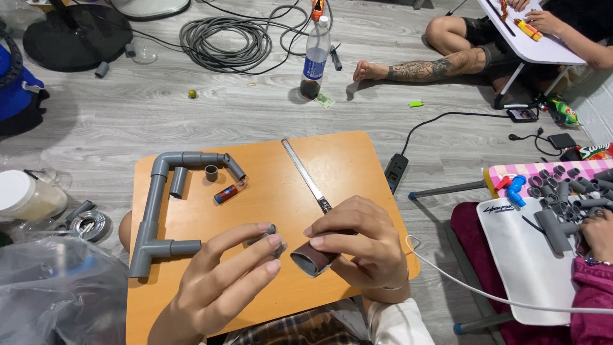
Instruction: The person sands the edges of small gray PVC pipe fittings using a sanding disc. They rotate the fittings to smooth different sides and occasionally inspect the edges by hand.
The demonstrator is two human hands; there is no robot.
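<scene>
A: Left hand point(233, 281)?

B: Fingers point(271, 241) pinched shut on a short grey pipe piece point(267, 235), held just above the orange surface point(357, 166), likely to steady it.

A: Right hand point(361, 246)?

B: Curled closed round a rolled strip of sandpaper point(314, 260), open end facing the pipe piece, just beside it. Looks set for rubbing.

A: Around them?

B: Assembled grey pipe frame point(153, 211) left of the pipe piece, small red tube point(228, 191) above it, metal ruler point(306, 176) up right. Another person's hand point(599, 235) sorts fittings far right.
</scene>
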